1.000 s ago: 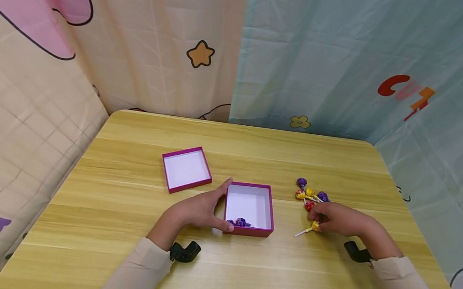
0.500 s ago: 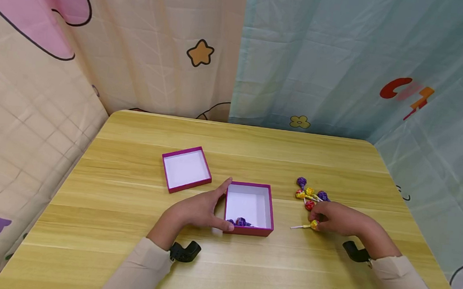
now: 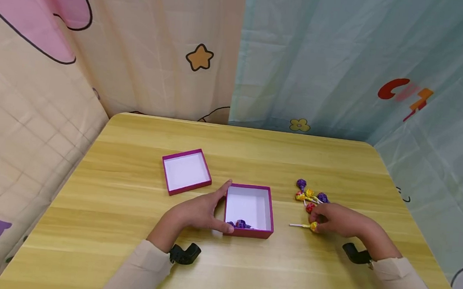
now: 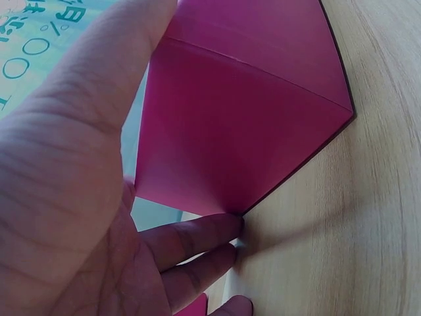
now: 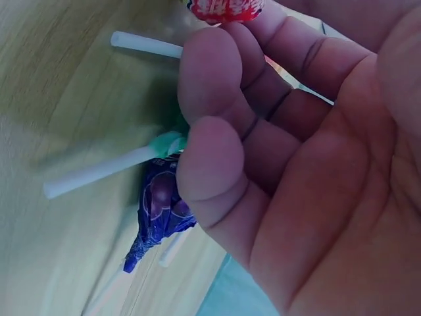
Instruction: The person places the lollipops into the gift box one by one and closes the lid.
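On the wooden table, my left hand (image 3: 195,212) holds the left side of a magenta box (image 3: 253,233) with white inside. Its thumb is at the near corner and its fingers at the far one. Purple-wrapped lollipops (image 3: 241,223) lie at the box's near edge. My right hand (image 3: 341,220) pinches a yellow lollipop (image 3: 313,226), whose white stick points left. In the right wrist view, a red printed wrapper (image 5: 227,8) shows beyond the fingertips, partly cut off. Just past those fingers is a red lollipop (image 3: 310,208), partly covered.
Behind the right hand lie yellow lollipops (image 3: 309,193) and purple lollipops (image 3: 301,184), their sticks crossing. The box lid (image 3: 186,172) lies inside-up at the back left. Printed curtains (image 3: 304,55) hang behind the table (image 3: 225,275).
The yellow lollipop's stick has swung from pointing down-left to pointing straight left, under the right fingers. The left hand and the box have stayed in place.
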### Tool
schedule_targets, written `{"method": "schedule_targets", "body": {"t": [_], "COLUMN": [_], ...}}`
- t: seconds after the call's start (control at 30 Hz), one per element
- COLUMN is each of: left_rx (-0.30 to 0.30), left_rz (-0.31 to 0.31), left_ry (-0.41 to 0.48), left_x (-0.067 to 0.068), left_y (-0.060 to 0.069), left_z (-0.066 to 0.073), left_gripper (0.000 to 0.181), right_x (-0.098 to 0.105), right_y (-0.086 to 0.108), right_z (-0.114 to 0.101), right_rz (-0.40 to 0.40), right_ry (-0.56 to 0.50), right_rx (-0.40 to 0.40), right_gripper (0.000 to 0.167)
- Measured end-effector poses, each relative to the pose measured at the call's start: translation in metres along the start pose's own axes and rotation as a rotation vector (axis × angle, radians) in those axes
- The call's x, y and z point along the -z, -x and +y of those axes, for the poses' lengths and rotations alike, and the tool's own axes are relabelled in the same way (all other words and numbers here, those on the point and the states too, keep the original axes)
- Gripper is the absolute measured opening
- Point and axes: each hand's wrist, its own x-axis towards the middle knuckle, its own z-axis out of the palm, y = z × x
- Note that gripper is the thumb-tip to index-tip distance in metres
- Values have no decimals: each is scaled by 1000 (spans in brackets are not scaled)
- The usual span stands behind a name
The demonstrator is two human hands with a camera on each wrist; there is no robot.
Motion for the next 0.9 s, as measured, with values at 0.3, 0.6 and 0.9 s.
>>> {"method": "schedule_targets", "body": {"t": [0.3, 0.6, 0.9], "left_rx": [4, 7, -5], "left_rz": [6, 4, 3], "left_ry": [-22, -12, -12], "left_x": [-1, -1, -1], "left_y": [1, 1, 1], "left_z": [-1, -2, 0], "left_gripper": [124, 124, 124], "right_x": [5, 7, 11], "right_y": [1, -5, -10], "right_z": [-6, -16, -27], "right_rz": [26, 60, 118], "right_ry": [-25, -21, -48], "right_rx": [-3, 31, 92], "right_gripper": [11, 14, 17]}}
